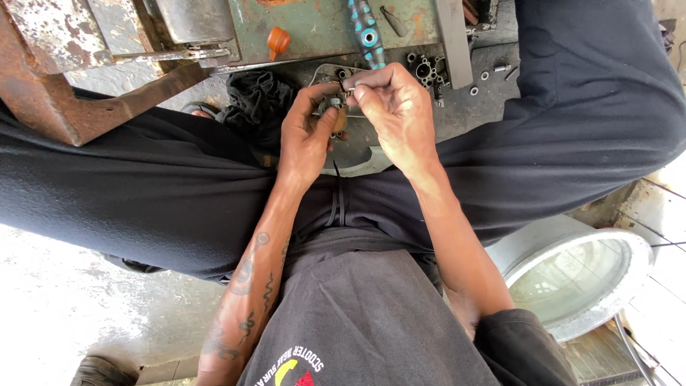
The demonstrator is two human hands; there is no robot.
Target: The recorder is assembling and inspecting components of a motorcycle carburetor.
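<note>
My left hand [306,132] grips a small brown and metal part [337,114] between thumb and fingers, held above my lap. My right hand [395,107] pinches a thin metal piece [350,88] at the top of that part, fingertips closed on it. Both hands meet just in front of a greasy metal plate [371,154] on the ground between my legs in black trousers. What the small part is exactly, I cannot tell.
A rusty green metal bench [314,25] lies ahead with an orange cap [277,41] and a blue-grey handled tool [366,32]. Sockets and nuts [429,71] lie by the plate, a black rag [259,100] to the left. A white round basin [579,275] sits at right.
</note>
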